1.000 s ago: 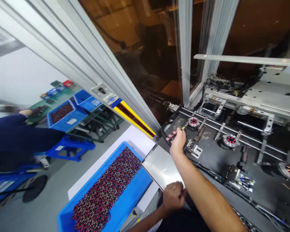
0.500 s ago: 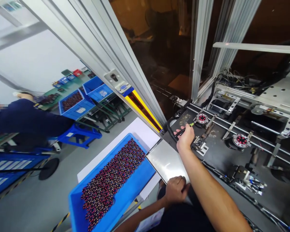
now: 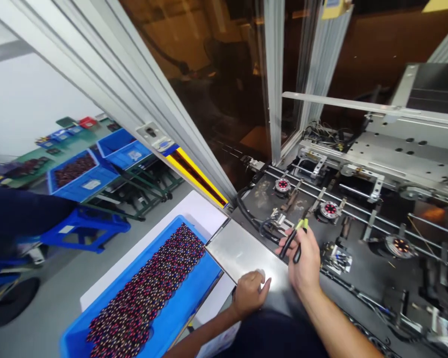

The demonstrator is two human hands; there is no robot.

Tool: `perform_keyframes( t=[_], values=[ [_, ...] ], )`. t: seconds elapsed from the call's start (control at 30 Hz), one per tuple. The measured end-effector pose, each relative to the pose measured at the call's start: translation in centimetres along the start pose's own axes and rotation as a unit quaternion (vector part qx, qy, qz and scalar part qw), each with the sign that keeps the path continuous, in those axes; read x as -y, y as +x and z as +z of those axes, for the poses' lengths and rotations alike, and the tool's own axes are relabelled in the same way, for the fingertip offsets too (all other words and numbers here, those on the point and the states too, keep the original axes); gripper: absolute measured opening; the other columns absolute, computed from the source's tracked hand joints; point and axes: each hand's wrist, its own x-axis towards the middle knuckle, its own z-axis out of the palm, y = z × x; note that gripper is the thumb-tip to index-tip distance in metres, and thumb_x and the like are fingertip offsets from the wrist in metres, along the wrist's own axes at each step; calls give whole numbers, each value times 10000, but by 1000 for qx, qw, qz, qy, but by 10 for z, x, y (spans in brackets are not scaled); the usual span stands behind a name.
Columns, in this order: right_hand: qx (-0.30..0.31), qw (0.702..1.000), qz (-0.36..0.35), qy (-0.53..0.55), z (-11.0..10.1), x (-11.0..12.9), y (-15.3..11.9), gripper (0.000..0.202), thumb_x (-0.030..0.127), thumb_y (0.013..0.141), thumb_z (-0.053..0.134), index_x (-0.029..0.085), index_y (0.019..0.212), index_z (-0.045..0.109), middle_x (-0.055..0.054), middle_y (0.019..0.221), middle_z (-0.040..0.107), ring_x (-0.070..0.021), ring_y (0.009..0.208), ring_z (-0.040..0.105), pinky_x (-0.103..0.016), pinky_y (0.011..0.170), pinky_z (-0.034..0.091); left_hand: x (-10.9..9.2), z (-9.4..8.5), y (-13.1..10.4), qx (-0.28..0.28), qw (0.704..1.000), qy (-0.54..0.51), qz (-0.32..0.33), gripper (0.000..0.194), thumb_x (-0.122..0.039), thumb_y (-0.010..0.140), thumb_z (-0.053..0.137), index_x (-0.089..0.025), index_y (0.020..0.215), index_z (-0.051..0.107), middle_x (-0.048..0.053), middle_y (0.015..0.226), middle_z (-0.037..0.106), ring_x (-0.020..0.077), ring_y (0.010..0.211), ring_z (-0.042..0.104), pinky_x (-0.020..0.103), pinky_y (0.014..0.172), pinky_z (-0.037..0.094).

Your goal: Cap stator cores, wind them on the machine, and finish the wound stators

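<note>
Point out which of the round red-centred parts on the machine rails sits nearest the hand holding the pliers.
The middle one, just beyond the right hand and its pliers; the others lie farther left and right.

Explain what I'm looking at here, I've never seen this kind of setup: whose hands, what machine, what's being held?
The picture comes from a camera worn on a person's head, looking forward and down at their own two bare hands. The right hand holds a small pair of pliers with black handles and a yellow-green tip, above the edge of a dark machine bed. On that bed, round parts with red centres sit in holders along metal rails. The left hand rests on a shiny metal plate at the machine's near edge; something small and pale shows at its fingertips, too small to identify. Left of the plate, a blue tray is heaped with small dark red pieces. Behind the aluminium frame, another person in dark blue sits near more blue bins.
</note>
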Motion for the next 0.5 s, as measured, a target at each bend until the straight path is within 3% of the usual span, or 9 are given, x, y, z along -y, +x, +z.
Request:
perform_keyframes(
  t=[0.17, 0.27, 0.5],
  values=[
    [-102, 993, -7, 54, -28, -11, 38, 284, 432, 884, 641, 179, 962, 538, 58, 716, 575, -70, 493, 540, -188, 433, 467, -4, -2, 2, 21, 1000, 14, 17, 262, -271, 944, 552, -181, 698, 551, -10, 622, 567, 118, 586, 571, 241, 584, 450],
    [-125, 988, -9, 85, -29, -18, 45, 205, 351, 969, 583, 149, 1004, 576, 43, 738, 576, -60, 511, 527, -183, 457, 468, -6, -3, 2, 25, 999, 33, 23, 265, -256, 943, 530, -202, 684, 527, -6, 598, 556, 127, 556, 559, 244, 558, 404],
    [-151, 982, -10, 109, -32, -20, 50, 187, 323, 983, 576, 140, 1017, 592, 37, 761, 582, -60, 532, 531, -182, 471, 476, -4, -1, 0, 32, 998, 50, 34, 259, -261, 939, 538, -205, 686, 525, -17, 575, 534, 134, 520, 530, 257, 552, 379]
  ],
)
